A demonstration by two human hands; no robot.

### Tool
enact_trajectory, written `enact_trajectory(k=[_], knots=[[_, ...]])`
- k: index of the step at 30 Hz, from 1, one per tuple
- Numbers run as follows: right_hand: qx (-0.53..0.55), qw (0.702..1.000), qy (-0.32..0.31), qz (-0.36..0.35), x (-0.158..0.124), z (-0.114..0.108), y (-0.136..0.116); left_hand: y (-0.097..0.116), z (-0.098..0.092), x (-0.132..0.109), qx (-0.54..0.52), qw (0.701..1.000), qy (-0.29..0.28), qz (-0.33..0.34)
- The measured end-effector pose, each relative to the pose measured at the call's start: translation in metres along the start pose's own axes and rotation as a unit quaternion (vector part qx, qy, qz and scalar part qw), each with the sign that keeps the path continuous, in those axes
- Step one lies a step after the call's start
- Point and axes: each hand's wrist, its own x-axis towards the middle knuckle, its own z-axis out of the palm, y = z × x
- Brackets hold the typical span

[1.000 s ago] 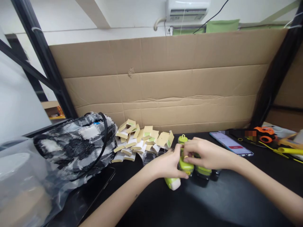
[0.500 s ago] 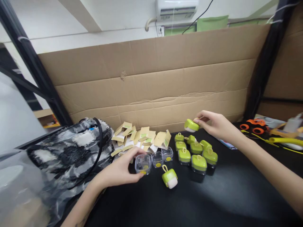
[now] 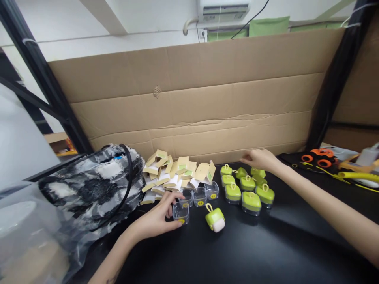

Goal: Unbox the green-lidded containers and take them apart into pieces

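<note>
My left hand (image 3: 158,215) grips a small clear plastic cup (image 3: 181,215) between thumb and fingers, just above or on the black table. Behind it stand more clear cups (image 3: 199,196) with round yellow stickers. A green-and-white case (image 3: 215,220) with a loop lies tilted to their right. My right hand (image 3: 260,159) hovers at the back right, its fingers curled together and seemingly bare. Just under it rests a green lidded piece (image 3: 258,172). Several green-lidded boxes (image 3: 251,203) with clear bases and loops stand in a group in front of it.
Opened small cartons (image 3: 177,173) are heaped behind the cups. A black, grey and white patterned bag (image 3: 100,181) and a clear plastic bag (image 3: 32,236) fill the left. An orange toy car (image 3: 321,157) sits far right. A cardboard sheet (image 3: 192,102) walls the back.
My right hand has let go of the green piece, which now lies at the back of the group. My left hand has drawn one clear cup forward from another behind it.
</note>
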Motion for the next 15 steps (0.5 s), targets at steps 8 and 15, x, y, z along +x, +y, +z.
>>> enact_trajectory(k=[8, 15], knots=[[0.103, 0.994, 0.004, -0.039, 0.012, 0.003, -0.056, 0.003, -0.004, -0.001, -0.018, 0.987, 0.16, 0.002], [0.271, 0.953, 0.099, -0.088, -0.027, -0.014, -0.079, 0.056, 0.019, 0.04, -0.221, 0.946, 0.232, 0.051]])
